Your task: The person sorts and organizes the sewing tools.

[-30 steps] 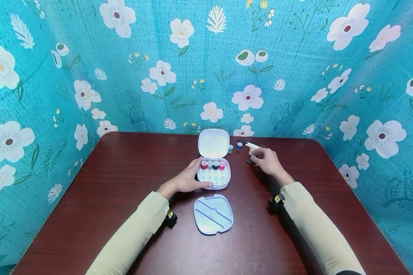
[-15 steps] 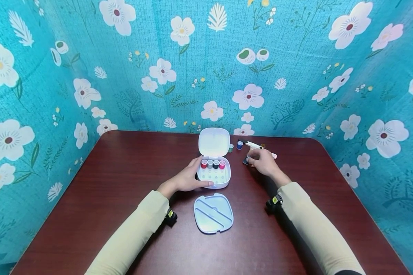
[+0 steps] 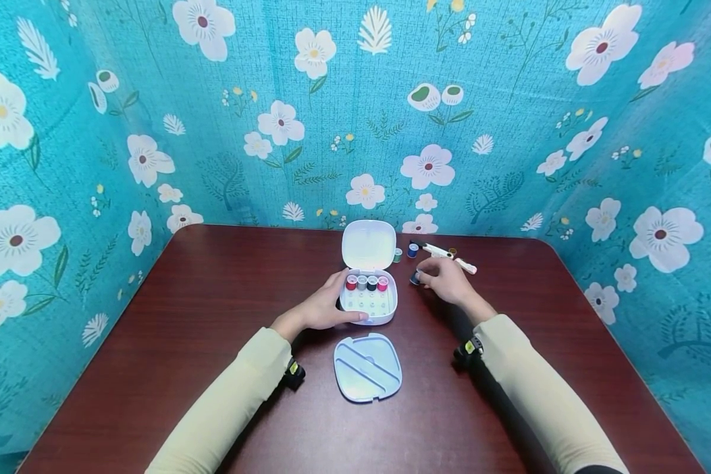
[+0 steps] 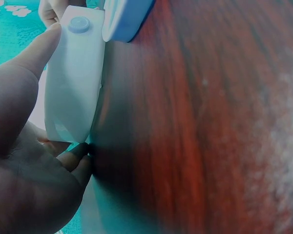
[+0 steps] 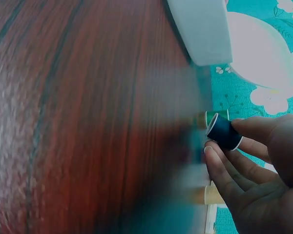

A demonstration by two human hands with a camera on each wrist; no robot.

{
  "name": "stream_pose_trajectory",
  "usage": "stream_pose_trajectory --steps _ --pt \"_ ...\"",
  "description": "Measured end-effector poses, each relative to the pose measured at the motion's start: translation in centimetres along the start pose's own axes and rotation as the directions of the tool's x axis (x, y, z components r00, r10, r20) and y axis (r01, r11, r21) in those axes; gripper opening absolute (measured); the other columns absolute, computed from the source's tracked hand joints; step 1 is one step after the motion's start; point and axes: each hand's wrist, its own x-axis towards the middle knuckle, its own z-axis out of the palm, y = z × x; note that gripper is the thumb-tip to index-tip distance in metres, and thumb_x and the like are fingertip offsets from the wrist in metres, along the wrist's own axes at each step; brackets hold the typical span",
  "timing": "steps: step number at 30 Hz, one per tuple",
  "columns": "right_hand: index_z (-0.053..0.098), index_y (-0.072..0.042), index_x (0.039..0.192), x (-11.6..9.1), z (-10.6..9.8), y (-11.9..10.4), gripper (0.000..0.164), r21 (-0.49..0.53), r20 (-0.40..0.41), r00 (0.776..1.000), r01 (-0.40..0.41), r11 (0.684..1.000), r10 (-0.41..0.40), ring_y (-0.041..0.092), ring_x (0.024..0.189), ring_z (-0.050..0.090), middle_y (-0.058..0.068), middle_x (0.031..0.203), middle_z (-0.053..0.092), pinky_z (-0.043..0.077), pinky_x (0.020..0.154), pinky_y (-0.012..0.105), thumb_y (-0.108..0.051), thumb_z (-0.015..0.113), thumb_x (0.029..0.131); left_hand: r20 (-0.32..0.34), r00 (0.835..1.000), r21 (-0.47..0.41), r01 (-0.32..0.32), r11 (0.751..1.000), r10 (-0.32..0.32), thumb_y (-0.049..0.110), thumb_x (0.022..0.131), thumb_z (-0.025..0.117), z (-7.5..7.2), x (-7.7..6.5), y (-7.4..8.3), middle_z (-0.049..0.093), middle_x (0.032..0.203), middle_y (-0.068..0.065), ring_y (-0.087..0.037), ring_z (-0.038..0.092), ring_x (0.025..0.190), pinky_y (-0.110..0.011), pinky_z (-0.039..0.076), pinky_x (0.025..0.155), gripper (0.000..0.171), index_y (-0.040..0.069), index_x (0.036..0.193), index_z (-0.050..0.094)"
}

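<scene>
A white sewing box (image 3: 381,321) stands with its lid (image 3: 368,245) raised. Inside, a back row holds several thread spools, among them a red spool (image 3: 351,283) and a pink spool (image 3: 382,283); small pegs show in front of them. My left hand (image 3: 320,309) grips the box's left side, thumb on its front edge; the left wrist view shows the white front wall (image 4: 75,73) beside the thumb. Right of the box, my right hand (image 3: 448,282) pinches a dark blue thread spool (image 5: 224,132) between thumb and fingers, tilted and apart from the box.
A pale blue tray insert (image 3: 367,372) lies before the box. Behind my right hand are a green spool (image 3: 397,255), a blue spool (image 3: 413,250) and a slim white stick (image 3: 437,250) with a dark end. A beige spool (image 5: 213,195) shows in the right wrist view.
My right hand has moved left toward the box, carrying the dark blue thread spool. More of the white stick behind it is uncovered. The left hand has stayed on the box.
</scene>
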Motion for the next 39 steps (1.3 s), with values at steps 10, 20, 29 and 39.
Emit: stream_pose_trajectory --steps 10,20,29,39 --pt "0.072 0.002 0.116 0.0 0.4 -1.5 0.021 0.048 0.009 1.000 0.023 0.999 -0.024 0.027 0.080 0.071 0.016 0.106 0.072 0.056 0.071 0.035 -0.009 0.067 0.099 0.002 1.000 -0.011 0.019 1.000 -0.019 0.051 0.084 0.082 0.0 0.1 0.0 0.019 0.166 -0.012 -0.027 0.031 0.147 -0.047 0.030 0.120 0.118 0.012 0.166 0.006" --pt "0.072 0.003 0.118 -0.2 0.6 -2.8 0.025 0.033 0.010 0.997 0.076 0.997 -0.077 0.024 0.087 0.068 0.014 0.109 0.073 0.056 0.074 0.036 -0.012 0.069 0.098 -0.003 1.000 -0.006 0.002 1.000 -0.002 0.049 0.084 0.082 0.1 0.0 -0.1 0.019 0.166 -0.014 -0.028 0.030 0.148 -0.046 0.028 0.120 0.118 0.011 0.165 0.006" --pt "0.073 0.002 0.118 -0.4 0.8 -3.5 0.024 0.042 0.018 0.995 0.099 0.994 -0.099 0.024 0.085 0.069 0.014 0.108 0.073 0.057 0.073 0.037 -0.012 0.070 0.097 -0.003 1.000 0.001 -0.002 1.000 0.002 0.050 0.085 0.082 0.0 0.0 0.1 0.019 0.166 -0.015 -0.029 0.030 0.148 -0.046 0.029 0.120 0.118 0.010 0.165 0.006" --pt "0.072 0.002 0.119 -0.5 1.3 -3.9 0.026 0.059 0.024 0.994 0.105 0.993 -0.106 0.025 0.091 0.070 0.014 0.110 0.073 0.059 0.077 0.039 -0.013 0.071 0.098 -0.006 1.000 -0.003 0.002 1.000 -0.002 0.051 0.084 0.082 0.1 0.0 -0.1 0.021 0.165 -0.014 -0.029 0.034 0.146 -0.047 0.030 0.119 0.117 0.012 0.165 0.007"
